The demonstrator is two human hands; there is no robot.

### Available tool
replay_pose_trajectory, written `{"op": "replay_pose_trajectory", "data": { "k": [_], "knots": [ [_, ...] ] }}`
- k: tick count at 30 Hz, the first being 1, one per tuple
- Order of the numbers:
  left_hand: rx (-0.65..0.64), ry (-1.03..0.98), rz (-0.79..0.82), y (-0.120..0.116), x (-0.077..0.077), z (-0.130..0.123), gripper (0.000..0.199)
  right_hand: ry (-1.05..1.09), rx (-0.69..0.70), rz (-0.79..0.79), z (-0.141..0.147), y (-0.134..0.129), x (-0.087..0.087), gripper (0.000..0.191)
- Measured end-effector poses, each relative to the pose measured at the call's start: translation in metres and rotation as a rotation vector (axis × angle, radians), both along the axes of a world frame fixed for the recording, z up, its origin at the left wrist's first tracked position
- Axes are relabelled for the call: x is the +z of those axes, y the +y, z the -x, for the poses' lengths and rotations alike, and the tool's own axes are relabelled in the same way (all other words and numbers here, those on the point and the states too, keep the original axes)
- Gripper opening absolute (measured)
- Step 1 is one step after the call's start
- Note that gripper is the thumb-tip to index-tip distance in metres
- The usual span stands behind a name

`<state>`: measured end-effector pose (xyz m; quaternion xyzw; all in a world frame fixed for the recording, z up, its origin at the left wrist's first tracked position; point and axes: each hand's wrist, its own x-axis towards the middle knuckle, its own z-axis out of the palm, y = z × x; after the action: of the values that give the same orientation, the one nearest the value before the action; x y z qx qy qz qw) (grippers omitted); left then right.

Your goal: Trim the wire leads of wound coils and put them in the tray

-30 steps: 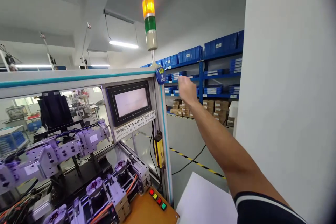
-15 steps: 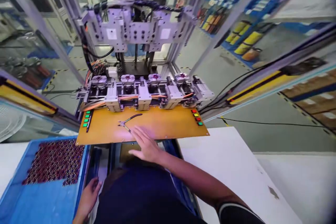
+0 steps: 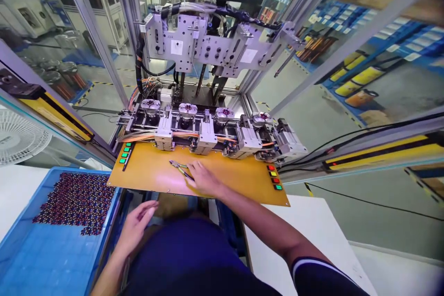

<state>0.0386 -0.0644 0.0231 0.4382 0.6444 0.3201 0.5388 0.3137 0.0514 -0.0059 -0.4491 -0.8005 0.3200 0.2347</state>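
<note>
My right hand (image 3: 204,179) lies on the orange panel (image 3: 239,180), its fingers closed over the handles of a pair of cutting pliers (image 3: 180,167). The jaws of the pliers point left and away from me, and part of the handles is hidden under the fingers. My left hand (image 3: 137,222) hovers in front of the panel's near edge, right of the blue tray. Its fingers are loosely bent with the thumb a little apart, and nothing shows in them.
A blue tray (image 3: 52,259) at the left holds many small dark round parts (image 3: 76,199). Behind the panel stands a row of metal fixtures (image 3: 204,136) below a machine head (image 3: 211,48). Green buttons (image 3: 124,154) and coloured buttons (image 3: 274,174) flank the panel. Yellow-black posts (image 3: 381,152) rise beside it.
My right hand has moved forward onto the pliers, whose handles are now closer together. My left hand has risen forward and right, towards the panel's edge. The view has shifted.
</note>
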Motion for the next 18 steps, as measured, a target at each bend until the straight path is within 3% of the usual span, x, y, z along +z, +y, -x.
{"op": "replay_pose_trajectory", "data": {
  "k": [3, 6, 10, 12, 15, 18],
  "knots": [
    [-0.03, -0.162, -0.069, 0.037, 0.013, -0.046, 0.057, 0.193, 0.041, 0.056, 0.016, -0.013, 0.027, 0.035],
    [-0.004, -0.262, -0.142, 0.059, 0.022, -0.071, 0.062, 0.398, 0.058, 0.118, 0.037, -0.032, 0.056, 0.039],
    [-0.033, -0.319, -0.181, 0.072, 0.045, -0.071, 0.053, 0.578, -0.019, 0.292, 0.049, -0.039, 0.076, 0.043],
    [-0.087, -0.322, -0.198, 0.077, 0.058, -0.064, 0.055, 0.63, 0.046, 0.414, 0.045, -0.033, 0.078, 0.042],
    [-0.196, -0.295, -0.233, 0.084, 0.07, -0.058, 0.066, 0.769, 0.326, 0.764, 0.036, -0.021, 0.078, 0.064],
    [-0.286, -0.208, -0.266, 0.087, 0.071, -0.057, 0.076, 1.013, 0.509, 1.301, 0.033, -0.014, 0.08, 0.063]
  ]
}}
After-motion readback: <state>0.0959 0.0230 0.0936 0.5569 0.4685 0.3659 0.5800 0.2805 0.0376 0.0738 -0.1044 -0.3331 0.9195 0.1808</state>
